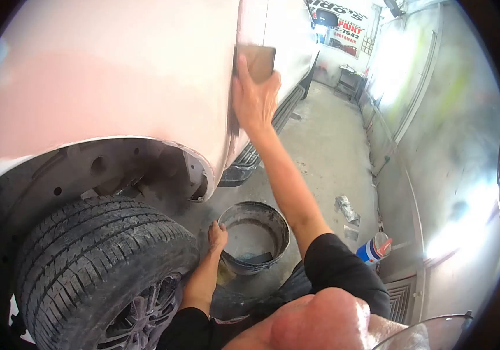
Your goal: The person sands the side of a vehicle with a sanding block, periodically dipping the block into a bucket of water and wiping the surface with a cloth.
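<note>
My right hand (255,99) presses a flat brown rectangular pad (259,61) with dark edges against the car's side panel (145,76), beside a vertical panel gap. The panel is white with wide pinkish patches. Lower down, my left hand (218,234) is closed on the left rim of a round dark bucket (285,236). Pale, cloudy liquid and a dark block (260,258) are visible inside the bucket.
A large treaded tire (104,239) stands under the wheel arch at left. A running board (250,160) runs below the panel. On the floor at right are a blue-and-white can (372,249) and a crumpled item (348,210), near the wall (401,175).
</note>
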Demonstrator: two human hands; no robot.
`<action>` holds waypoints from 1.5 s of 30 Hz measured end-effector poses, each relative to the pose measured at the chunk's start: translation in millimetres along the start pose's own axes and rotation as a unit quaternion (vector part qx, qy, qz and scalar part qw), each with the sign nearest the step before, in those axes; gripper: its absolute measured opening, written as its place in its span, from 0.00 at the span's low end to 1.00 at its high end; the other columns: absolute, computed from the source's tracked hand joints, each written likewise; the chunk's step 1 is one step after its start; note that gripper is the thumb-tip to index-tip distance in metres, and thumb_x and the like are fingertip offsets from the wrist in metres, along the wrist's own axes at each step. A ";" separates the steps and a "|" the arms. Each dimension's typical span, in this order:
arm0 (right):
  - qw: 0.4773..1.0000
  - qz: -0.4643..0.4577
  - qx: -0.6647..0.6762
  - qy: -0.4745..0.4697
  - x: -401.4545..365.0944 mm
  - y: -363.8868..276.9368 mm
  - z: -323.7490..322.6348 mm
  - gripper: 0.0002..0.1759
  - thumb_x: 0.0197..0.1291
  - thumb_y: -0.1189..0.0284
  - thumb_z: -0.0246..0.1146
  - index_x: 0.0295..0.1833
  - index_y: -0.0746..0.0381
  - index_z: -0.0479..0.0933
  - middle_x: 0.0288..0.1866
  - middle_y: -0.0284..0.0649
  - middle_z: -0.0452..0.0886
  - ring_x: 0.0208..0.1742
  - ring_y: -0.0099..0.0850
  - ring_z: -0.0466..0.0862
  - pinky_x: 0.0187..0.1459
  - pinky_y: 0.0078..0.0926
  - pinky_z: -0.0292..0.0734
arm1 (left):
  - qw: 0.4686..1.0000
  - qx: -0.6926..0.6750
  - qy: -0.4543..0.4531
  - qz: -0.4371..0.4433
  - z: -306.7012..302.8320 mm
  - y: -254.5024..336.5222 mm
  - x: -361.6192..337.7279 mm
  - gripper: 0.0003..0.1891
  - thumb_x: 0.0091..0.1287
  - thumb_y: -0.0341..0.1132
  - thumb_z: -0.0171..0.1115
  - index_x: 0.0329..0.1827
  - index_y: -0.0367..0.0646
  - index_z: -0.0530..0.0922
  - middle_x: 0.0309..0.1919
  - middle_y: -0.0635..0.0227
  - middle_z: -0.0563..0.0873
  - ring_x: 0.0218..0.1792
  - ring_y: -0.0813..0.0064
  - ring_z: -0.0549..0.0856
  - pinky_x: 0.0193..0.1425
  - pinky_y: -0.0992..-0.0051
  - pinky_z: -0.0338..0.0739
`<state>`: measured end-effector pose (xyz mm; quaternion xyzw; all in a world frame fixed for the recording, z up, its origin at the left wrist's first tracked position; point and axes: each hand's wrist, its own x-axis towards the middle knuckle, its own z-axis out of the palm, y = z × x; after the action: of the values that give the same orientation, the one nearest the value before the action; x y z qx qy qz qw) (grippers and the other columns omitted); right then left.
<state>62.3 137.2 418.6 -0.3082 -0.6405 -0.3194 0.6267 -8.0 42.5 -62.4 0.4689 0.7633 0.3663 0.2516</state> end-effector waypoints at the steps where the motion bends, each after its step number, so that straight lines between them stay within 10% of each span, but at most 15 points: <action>1: 0.999 0.014 -0.026 -0.012 -8.3 -2.2 -0.3 0.34 0.65 0.64 0.69 0.76 0.34 0.73 0.48 0.66 0.68 0.47 0.62 0.74 0.43 0.55 0.78 | 1.000 -0.007 0.000 -0.004 0.3 1.1 -4.1 0.21 0.79 0.41 0.55 0.65 0.33 0.74 0.56 0.39 0.83 0.58 0.39 0.83 0.63 0.48 0.77; 9: 0.998 0.007 -0.033 0.057 179.1 -15.0 -6.4 0.21 0.72 0.64 0.60 0.66 0.58 0.80 0.67 0.81 0.67 0.60 0.72 0.75 0.62 0.60 0.75 | 1.000 -0.006 -0.009 0.005 4.3 -8.1 -1.3 0.20 0.79 0.40 0.53 0.64 0.33 0.73 0.56 0.38 0.82 0.58 0.40 0.83 0.63 0.47 0.77; 15: 0.999 -0.006 -0.029 0.013 23.0 0.9 2.6 0.34 0.63 0.65 0.70 0.75 0.34 0.74 0.55 0.68 0.69 0.46 0.60 0.75 0.44 0.57 0.79 | 1.000 -0.002 -0.012 0.006 -5.9 5.9 -14.1 0.20 0.79 0.39 0.53 0.64 0.32 0.72 0.55 0.37 0.81 0.58 0.38 0.82 0.63 0.47 0.77; 20: 0.997 -0.052 0.046 0.016 152.9 8.4 -1.4 0.26 0.67 0.64 0.65 0.71 0.39 0.78 0.52 0.70 0.69 0.52 0.70 0.75 0.47 0.65 0.79 | 1.000 0.008 0.006 0.014 -2.8 1.2 -9.4 0.19 0.79 0.38 0.52 0.63 0.30 0.73 0.53 0.36 0.82 0.57 0.37 0.83 0.63 0.47 0.77; 21: 1.000 0.013 0.010 -0.014 177.1 -14.3 -19.9 0.20 0.72 0.63 0.60 0.65 0.59 0.81 0.66 0.80 0.69 0.62 0.73 0.75 0.64 0.61 0.74 | 1.000 0.010 0.003 0.015 -1.5 -2.1 -8.2 0.19 0.79 0.37 0.52 0.63 0.30 0.73 0.53 0.37 0.83 0.57 0.37 0.83 0.62 0.47 0.77; 24: 0.999 0.036 0.029 -0.017 166.0 -17.5 -23.5 0.20 0.72 0.64 0.59 0.64 0.61 0.81 0.63 0.78 0.73 0.63 0.71 0.75 0.64 0.61 0.74 | 1.000 0.006 0.004 0.026 1.1 -1.8 -3.7 0.18 0.79 0.37 0.52 0.62 0.29 0.74 0.52 0.36 0.83 0.56 0.37 0.83 0.61 0.47 0.77; 25: 1.000 0.006 -0.006 0.006 131.0 -7.4 -8.4 0.26 0.67 0.64 0.66 0.70 0.39 0.78 0.49 0.67 0.69 0.50 0.66 0.75 0.47 0.62 0.79 | 0.999 0.003 0.012 0.032 0.0 -0.5 -2.2 0.18 0.79 0.37 0.52 0.61 0.29 0.74 0.51 0.36 0.83 0.55 0.37 0.83 0.61 0.47 0.78; 28: 1.000 0.012 0.012 -0.025 35.7 -8.2 -17.1 0.27 0.67 0.64 0.66 0.72 0.37 0.77 0.49 0.66 0.70 0.48 0.63 0.74 0.45 0.57 0.77 | 1.000 0.004 0.012 0.018 -6.5 5.8 -14.7 0.18 0.79 0.37 0.53 0.60 0.30 0.75 0.51 0.37 0.83 0.54 0.37 0.83 0.60 0.46 0.78; 32: 0.999 -0.019 0.035 -0.010 107.8 6.7 -6.7 0.30 0.67 0.61 0.67 0.75 0.33 0.75 0.44 0.61 0.68 0.47 0.60 0.75 0.46 0.56 0.79 | 1.000 0.014 0.020 0.004 -5.1 4.7 -11.2 0.18 0.78 0.38 0.53 0.60 0.32 0.75 0.51 0.37 0.83 0.54 0.37 0.84 0.61 0.45 0.77; 33: 0.996 -0.054 0.062 0.043 148.0 0.9 -3.2 0.20 0.72 0.65 0.58 0.65 0.60 0.81 0.61 0.78 0.74 0.61 0.70 0.76 0.61 0.62 0.75 | 1.000 0.016 0.011 0.001 -3.1 4.7 -9.2 0.18 0.78 0.38 0.53 0.60 0.33 0.75 0.51 0.37 0.83 0.55 0.37 0.83 0.61 0.45 0.77; 45: 0.997 0.023 0.044 -0.057 143.8 -6.1 -21.6 0.28 0.68 0.65 0.62 0.74 0.45 0.74 0.58 0.67 0.70 0.55 0.65 0.76 0.54 0.58 0.80 | 0.999 0.021 -0.006 -0.026 -10.4 9.6 -16.5 0.18 0.78 0.38 0.53 0.62 0.34 0.74 0.53 0.39 0.82 0.55 0.38 0.83 0.61 0.46 0.77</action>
<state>66.9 115.6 562.5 -0.3128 -0.6816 -0.2582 0.6090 -3.3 27.1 -47.8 0.4559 0.7814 0.3410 0.2555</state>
